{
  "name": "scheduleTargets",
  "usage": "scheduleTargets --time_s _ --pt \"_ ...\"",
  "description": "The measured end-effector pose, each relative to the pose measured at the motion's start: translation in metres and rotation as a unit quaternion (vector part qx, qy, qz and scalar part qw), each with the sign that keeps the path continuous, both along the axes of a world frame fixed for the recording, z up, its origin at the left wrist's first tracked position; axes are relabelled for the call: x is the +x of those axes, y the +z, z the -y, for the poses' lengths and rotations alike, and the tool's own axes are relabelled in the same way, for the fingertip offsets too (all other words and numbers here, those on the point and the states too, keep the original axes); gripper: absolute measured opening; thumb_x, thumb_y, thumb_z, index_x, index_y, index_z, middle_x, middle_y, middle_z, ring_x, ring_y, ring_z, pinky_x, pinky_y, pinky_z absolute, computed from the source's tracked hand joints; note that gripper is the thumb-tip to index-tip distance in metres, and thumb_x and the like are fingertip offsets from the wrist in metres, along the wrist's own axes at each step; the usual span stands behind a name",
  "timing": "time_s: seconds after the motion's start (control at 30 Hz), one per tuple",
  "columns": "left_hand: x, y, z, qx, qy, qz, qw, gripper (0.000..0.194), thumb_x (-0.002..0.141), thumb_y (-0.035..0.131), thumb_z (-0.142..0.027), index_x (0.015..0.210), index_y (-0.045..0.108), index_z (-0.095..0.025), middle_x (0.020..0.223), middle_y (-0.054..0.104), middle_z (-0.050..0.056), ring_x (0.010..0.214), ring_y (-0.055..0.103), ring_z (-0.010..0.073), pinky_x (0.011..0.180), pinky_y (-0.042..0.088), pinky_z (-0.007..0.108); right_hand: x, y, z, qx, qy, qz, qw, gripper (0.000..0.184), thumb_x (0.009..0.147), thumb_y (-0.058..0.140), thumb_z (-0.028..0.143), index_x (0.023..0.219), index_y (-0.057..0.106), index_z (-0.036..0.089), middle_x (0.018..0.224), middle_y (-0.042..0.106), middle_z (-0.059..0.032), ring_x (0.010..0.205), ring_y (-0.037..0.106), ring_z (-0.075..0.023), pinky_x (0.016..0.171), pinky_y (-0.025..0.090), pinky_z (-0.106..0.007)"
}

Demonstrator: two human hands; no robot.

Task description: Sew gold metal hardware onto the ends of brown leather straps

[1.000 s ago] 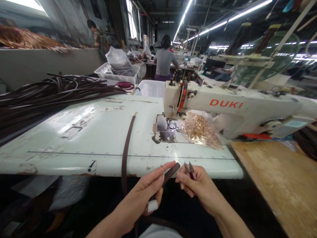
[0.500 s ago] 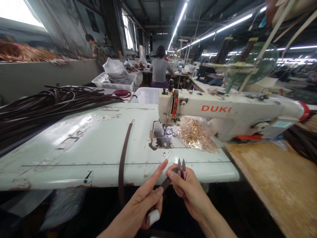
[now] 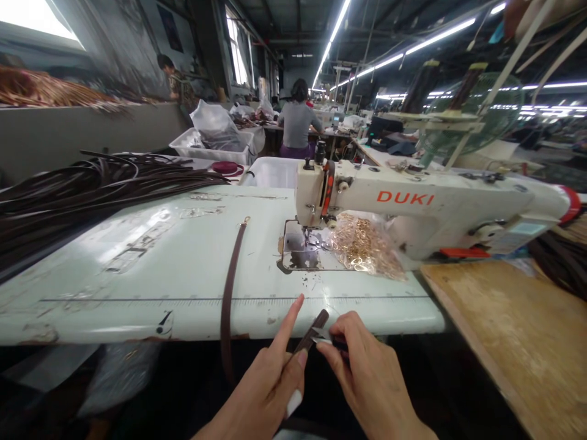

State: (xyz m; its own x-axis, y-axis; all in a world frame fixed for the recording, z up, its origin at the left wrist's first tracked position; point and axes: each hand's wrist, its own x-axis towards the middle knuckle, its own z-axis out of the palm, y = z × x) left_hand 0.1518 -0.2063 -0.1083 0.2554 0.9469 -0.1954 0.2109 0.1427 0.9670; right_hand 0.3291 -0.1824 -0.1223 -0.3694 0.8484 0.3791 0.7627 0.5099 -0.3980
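My left hand (image 3: 275, 379) pinches a dark brown leather strap (image 3: 316, 325) between thumb and fingers, its index finger stretched forward. A white wrap (image 3: 294, 403) shows on one of its fingers. My right hand (image 3: 367, 360) is closed around small thread snips (image 3: 323, 336), whose blades lie against the strap near its end. Just left of my hands, another brown strap (image 3: 233, 275) with a gold clasp (image 3: 246, 220) at its far end lies across the table and hangs over the front edge.
A sewing machine (image 3: 413, 198) stands ahead, with a plastic bag of gold hardware (image 3: 364, 244) beside its needle. Many dark straps (image 3: 101, 183) are heaped at the left. A wooden board (image 3: 499, 330) lies at the right. Further back, a person (image 3: 296, 122) sits facing away.
My right hand has turned, bringing the snips from pointing upward down onto the strap. Its fingers have let go of the strap's end, which now sticks out from my left hand.
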Motion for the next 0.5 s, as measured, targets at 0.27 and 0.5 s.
scheduleTargets --time_s 0.27,0.5 --pt "0.000 0.002 0.006 0.057 -0.019 -0.138 0.989 0.063 0.096 0.033 -0.036 0.149 0.006 -0.016 0.052 0.040 -0.006 0.046 0.037 0.0134 0.050 0.025 0.025 -0.002 0.001 -0.001 -0.060 0.036 -0.010 0.998 0.014 0.096 0.042 0.034 0.090 0.041 0.021 0.083 0.053 -0.0016 0.070 0.057 -0.0157 0.055 0.041 -0.025" --pt "0.001 -0.008 0.012 0.111 -0.017 -0.194 0.975 0.062 0.095 0.035 -0.036 0.148 0.012 -0.014 0.051 0.040 -0.005 0.048 0.038 0.0154 0.054 0.026 0.027 -0.002 0.002 -0.004 -0.182 0.042 -0.148 0.971 0.023 0.094 0.047 0.037 0.078 0.045 0.020 0.074 0.052 0.0013 0.065 0.049 -0.0127 0.060 0.036 -0.025"
